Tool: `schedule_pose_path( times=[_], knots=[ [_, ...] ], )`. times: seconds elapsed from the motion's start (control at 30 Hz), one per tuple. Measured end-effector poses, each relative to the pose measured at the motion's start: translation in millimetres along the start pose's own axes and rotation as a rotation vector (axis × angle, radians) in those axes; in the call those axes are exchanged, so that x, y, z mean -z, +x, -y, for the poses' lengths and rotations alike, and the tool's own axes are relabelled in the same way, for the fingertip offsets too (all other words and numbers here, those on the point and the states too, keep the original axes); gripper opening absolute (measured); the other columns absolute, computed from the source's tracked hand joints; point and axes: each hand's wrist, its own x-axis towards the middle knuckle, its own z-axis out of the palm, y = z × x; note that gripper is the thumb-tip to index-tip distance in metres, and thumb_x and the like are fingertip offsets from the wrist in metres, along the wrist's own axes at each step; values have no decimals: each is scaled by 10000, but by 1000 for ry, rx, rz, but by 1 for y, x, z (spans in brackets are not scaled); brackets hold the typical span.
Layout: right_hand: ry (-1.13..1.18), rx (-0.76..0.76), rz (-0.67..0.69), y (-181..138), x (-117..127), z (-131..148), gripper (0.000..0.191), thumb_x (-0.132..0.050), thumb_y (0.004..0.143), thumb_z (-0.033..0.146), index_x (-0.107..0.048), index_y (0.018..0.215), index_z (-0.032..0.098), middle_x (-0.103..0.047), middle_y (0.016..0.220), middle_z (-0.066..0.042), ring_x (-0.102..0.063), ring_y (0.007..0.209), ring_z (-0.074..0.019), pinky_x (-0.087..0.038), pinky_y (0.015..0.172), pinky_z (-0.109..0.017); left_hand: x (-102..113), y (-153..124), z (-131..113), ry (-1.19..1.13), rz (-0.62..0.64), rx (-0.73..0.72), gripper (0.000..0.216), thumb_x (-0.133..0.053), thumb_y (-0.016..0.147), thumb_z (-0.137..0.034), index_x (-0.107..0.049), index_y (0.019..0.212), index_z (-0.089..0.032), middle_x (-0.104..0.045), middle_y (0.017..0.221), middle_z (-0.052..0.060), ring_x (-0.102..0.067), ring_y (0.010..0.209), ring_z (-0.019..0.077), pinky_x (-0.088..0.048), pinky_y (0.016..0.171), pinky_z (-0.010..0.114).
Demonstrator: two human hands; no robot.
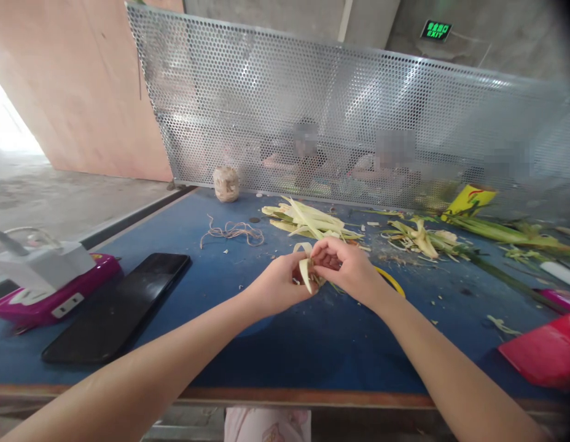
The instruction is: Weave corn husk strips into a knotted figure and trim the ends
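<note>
Over the middle of the blue table, my left hand (pixel 287 277) is closed around a pale green-yellow husk strip (pixel 305 275), which loops up above the fingers and hangs down with a pointed end. My right hand (pixel 340 265) meets it from the right, its thumb and fingers pinched on the same husk strip. Fingers partly hide where the strip is gripped. Just beyond both hands lies a pile of pale husk leaves (pixel 308 220). Part of a yellow ring (pixel 390 281) shows behind my right wrist.
Left lie a black phone (pixel 121 307), a purple power strip (pixel 98 276) with a white plug, and tangled string (pixel 232 233). A wrapped jar-like object (pixel 226 184) stands farther back. Right are leaf scraps (pixel 421 238), long green stalks (pixel 510 232) and a red object (pixel 545 350). A perforated metal screen (pixel 276 98) borders the back.
</note>
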Motion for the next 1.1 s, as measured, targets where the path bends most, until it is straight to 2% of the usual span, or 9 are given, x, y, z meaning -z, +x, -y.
schedule_pose_path(
  times=[0.2, 0.33, 0.47, 0.6, 0.67, 0.73, 0.87, 0.97, 1.1],
  knots=[
    [66, -70, -58, 2, 1, -4, 268, -640, 659, 224, -387, 747, 206, -454, 570, 75, -423, 488, -75, -348, 456, -192, 1, 0, -5, -72, 42, -8, 125, -498, 766, -257, -564, 773, -152, -451, 588, -33, -389, 513, 77, -328, 469, 189],
    [66, -87, -65, 3, 3, -5, 214, -608, 705, 298, -459, 813, 189, -441, 582, 62, -410, 501, -78, -343, 466, -197, 2, 0, -5, -66, 69, 42, 244, -405, 825, -313, -574, 746, -154, -413, 547, -36, -340, 464, 74, -297, 438, 190],
    [10, -100, -82, 3, 5, -4, 223, -595, 721, 352, -532, 833, 170, -472, 603, 35, -436, 530, -98, -379, 502, -226, 3, 0, -6, -3, 65, 29, 247, -392, 809, -235, -567, 653, -158, -415, 510, -40, -341, 451, 75, -289, 444, 193],
    [-21, -49, -47, 3, 8, 0, 208, -548, 769, 365, -625, 795, 174, -602, 855, -48, -546, 781, -170, -435, 687, -303, 2, 0, -5, 1, 76, 40, 241, -424, 781, -213, -537, 575, -161, -380, 487, -48, -332, 448, 73, -272, 431, 189],
    [109, -29, -19, 3, 8, 1, 237, -500, 809, 375, -642, 776, 189, -614, 951, -49, -554, 910, -187, -429, 780, -320, 0, -1, -4, -6, 83, 43, 253, -437, 784, -238, -543, 568, -159, -378, 472, -49, -332, 442, 74, -267, 425, 192],
    [291, -34, -34, 2, 9, 2, 227, -497, 821, 381, -629, 768, 204, -626, 945, -32, -568, 916, -170, -435, 798, -310, 0, -1, -5, -35, 98, 51, 266, -425, 801, -260, -589, 621, -153, -414, 475, -44, -325, 432, 72, -268, 423, 195],
    [479, 36, -56, 1, 8, 4, 224, -504, 818, 407, -555, 718, 212, -624, 803, -15, -586, 762, -142, -465, 731, -312, 2, 1, -7, -212, 138, 68, 286, -430, 819, -296, -646, 710, -143, -492, 505, -29, -352, 425, 63, -293, 443, 200],
    [488, 92, -4, -2, 8, 6, 252, -485, 816, 454, -506, 726, 219, -553, 646, 11, -558, 655, -133, -468, 677, -315, 2, 3, -3, -393, 121, 134, 263, -493, 794, -309, -658, 693, -131, -513, 501, -18, -367, 415, 56, -286, 430, 199],
    [459, 121, 76, -5, 10, 8, 242, -524, 801, 419, -494, 674, 215, -489, 604, 24, -514, 615, -120, -441, 601, -278, 1, 5, 3, -682, 140, 232, 227, -552, 764, -296, -650, 699, -101, -617, 662, 61, -424, 457, 58, -289, 416, 196]
  ],
)
